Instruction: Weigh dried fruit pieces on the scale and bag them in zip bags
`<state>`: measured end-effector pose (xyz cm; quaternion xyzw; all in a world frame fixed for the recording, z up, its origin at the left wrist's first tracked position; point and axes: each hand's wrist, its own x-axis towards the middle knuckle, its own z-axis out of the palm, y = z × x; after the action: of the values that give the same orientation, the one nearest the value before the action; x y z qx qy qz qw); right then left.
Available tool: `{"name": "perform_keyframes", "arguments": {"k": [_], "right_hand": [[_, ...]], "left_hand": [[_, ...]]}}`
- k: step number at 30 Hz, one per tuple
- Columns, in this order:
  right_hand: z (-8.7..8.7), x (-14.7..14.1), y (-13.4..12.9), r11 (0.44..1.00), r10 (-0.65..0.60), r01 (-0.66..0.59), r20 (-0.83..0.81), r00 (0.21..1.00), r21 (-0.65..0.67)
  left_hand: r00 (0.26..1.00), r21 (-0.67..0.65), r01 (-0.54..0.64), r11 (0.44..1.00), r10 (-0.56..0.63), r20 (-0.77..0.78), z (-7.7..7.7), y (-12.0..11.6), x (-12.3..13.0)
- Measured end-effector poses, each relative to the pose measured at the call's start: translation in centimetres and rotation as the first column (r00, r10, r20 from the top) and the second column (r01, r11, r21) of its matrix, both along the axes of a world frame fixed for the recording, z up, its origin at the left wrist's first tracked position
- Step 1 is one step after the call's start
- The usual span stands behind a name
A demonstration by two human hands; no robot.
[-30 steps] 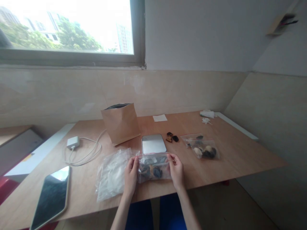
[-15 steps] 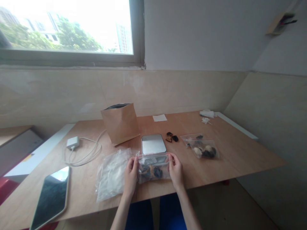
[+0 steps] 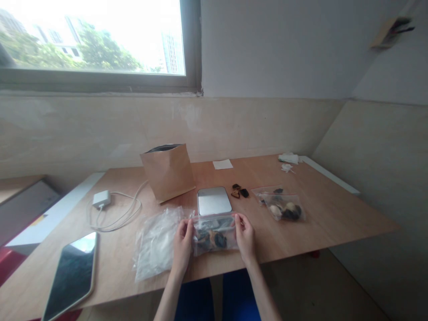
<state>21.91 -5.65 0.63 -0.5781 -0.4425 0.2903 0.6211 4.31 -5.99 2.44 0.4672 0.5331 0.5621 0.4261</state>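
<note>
Our left hand [image 3: 183, 236] and right hand [image 3: 245, 234] pinch the clear zip-lock bag [image 3: 231, 236] at opposite top corners; even tension should best flatten its seal.

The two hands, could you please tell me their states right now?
Left hand: closed, holding the clear bag.
Right hand: closed, holding the same bag.

The left forearm [image 3: 168, 295] and right forearm [image 3: 262, 290], both bare, reach forward, slanting toward each other. The left hand [image 3: 182, 244] and right hand [image 3: 245, 240] stand apart, roughly level, each thumb pinched against curled fingers.
</note>
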Motion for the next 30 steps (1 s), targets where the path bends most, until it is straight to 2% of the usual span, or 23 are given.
{"name": "perform_keyframes", "arguments": {"k": [12, 20, 25, 30], "right_hand": [[0.08, -0.05, -0.04, 1.0, -0.005, 0.006, 0.013, 1.0, -0.012], [0.33, -0.15, -0.22, 1.0, 0.004, -0.005, -0.054, 0.999, -0.022], [0.55, -0.17, -0.27, 0.994, 0.069, -0.078, -0.126, 0.99, -0.071], [0.77, -0.26, -0.1, 0.992, 0.114, -0.12, -0.112, 0.987, -0.05]], "left_hand": [[1.0, -0.002, -0.02, 1.0, 0.02, -0.014, -0.36, 0.08, 0.15], [1.0, -0.022, -0.01, 1.0, 0.01, 0.023, -0.04, -0.1, 0.12], [0.999, -0.003, 0.009, 1.0, -0.008, 0.052, -0.1, -0.06, 0.0], [0.997, 0.003, 0.01, 1.0, -0.01, 0.072, -0.16, -0.02, -0.02]]}}
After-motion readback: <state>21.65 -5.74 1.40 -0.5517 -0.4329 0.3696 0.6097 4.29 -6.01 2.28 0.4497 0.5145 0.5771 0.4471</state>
